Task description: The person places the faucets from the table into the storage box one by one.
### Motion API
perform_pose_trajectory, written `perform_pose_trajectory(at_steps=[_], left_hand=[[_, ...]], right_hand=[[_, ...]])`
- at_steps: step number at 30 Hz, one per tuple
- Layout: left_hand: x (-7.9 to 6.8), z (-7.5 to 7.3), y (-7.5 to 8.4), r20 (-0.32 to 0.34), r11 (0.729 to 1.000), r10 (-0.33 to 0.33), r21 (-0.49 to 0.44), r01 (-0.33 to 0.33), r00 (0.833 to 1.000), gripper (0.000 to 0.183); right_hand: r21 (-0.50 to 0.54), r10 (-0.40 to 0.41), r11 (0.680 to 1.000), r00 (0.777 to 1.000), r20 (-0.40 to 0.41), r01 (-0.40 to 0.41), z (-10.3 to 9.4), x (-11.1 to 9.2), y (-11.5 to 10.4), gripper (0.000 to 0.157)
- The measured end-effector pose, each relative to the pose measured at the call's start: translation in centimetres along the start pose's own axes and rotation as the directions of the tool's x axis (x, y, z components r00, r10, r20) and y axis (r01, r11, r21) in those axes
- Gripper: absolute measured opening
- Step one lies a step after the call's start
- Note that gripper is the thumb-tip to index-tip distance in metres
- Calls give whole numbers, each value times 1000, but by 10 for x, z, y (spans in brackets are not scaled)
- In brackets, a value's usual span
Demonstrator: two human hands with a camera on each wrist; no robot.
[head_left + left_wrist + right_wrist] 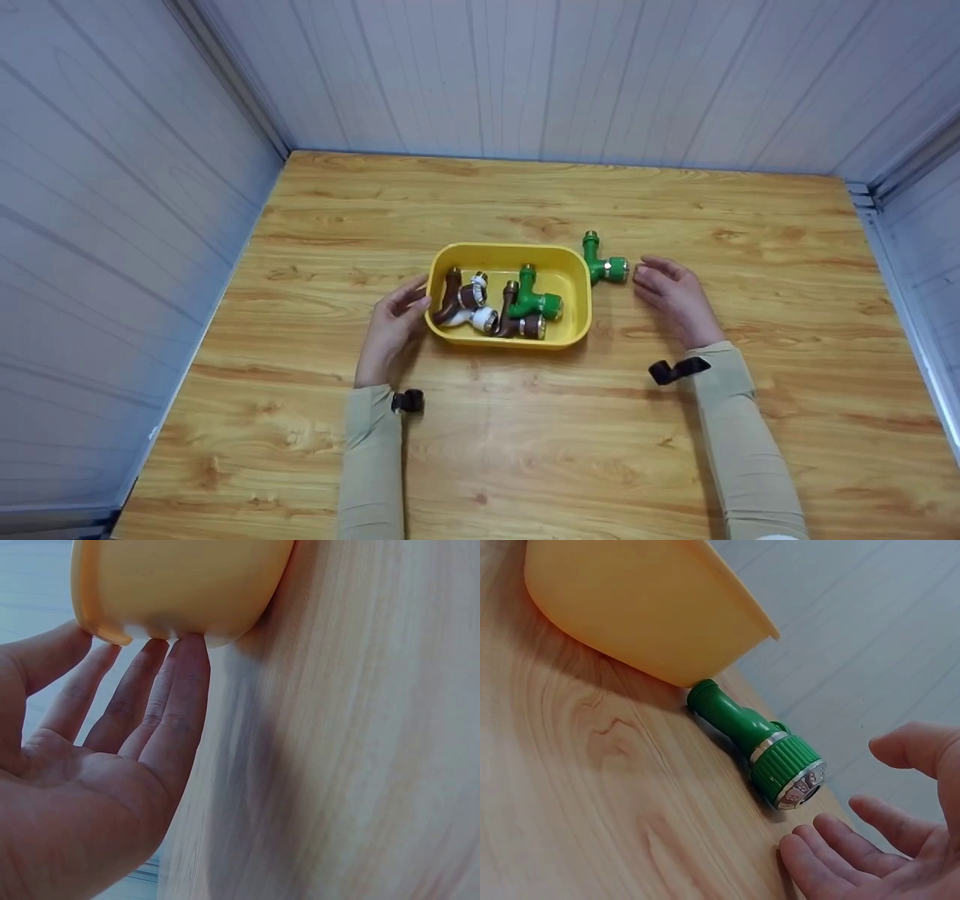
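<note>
A yellow plastic tub [510, 343] stands on the wooden table, holding several small plastic taps. Inside it are a green tap [529, 298], brown taps [451, 296] and a white tap [484, 320] partly hidden under a brown one. My left hand [394, 324] is at the tub's left end, its extended fingertips [191, 652] touching the outer wall and the thumb at the rim. Another green tap [596, 262] lies on the table against the tub's right end. Just right of its ribbed knob [787, 769], my right hand [675, 296] holds nothing, fingers loosely bent and apart from the tap.
The wood-grain table [487, 450] reaches a pale panelled wall [510, 82] at the back. Similar panels [97, 225] rise along the left side and at the right edge. Black wrist bands [409, 401] sit over both sleeves.
</note>
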State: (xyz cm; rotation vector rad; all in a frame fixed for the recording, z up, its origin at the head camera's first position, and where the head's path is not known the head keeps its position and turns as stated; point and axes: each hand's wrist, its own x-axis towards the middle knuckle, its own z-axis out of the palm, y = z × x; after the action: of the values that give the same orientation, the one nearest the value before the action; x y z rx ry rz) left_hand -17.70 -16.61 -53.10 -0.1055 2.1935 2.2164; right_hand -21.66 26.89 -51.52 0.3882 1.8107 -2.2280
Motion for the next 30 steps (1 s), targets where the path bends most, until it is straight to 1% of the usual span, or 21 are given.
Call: perform_pose_trajectory(at_steps=[8,12,15,19,22,24,25,30], left_hand=[[-1,0,-1,14,999,38,-11,-38,999,39],[-1,0,0,15,999,29,-23,-28,999,39],[-1,0,0,8,1000,7,-9,-7,1000,39],[-2,0,0,-4,1000,-16,3,16,1000,39],[-2,1,0,-7,1000,-15,-11,15,1000,39],[-1,1,-1,-5,1000,-10,-21,10,1000,40],[-2,1,2,2,1000,-14,-28,14,1000,41],[-2,1,2,4,999,-24,-25,24,1000,41]], right_hand=[[33,-2,999,1000,24,1,3,9,0,60],[32,-1,999,1000,30,0,4,11,0,60],[19,-6,1000,1000,29,5,4,12,-1,60],[-36,-28,999,999,32,29,6,13,0,58],[-84,-43,995,998,35,46,8,14,1,57],[-107,-47,993,998,33,51,9,15,2,56],[-114,-48,992,998,31,51,10,15,3,56],[-147,-42,988,999,35,46,11,15,2,57]])
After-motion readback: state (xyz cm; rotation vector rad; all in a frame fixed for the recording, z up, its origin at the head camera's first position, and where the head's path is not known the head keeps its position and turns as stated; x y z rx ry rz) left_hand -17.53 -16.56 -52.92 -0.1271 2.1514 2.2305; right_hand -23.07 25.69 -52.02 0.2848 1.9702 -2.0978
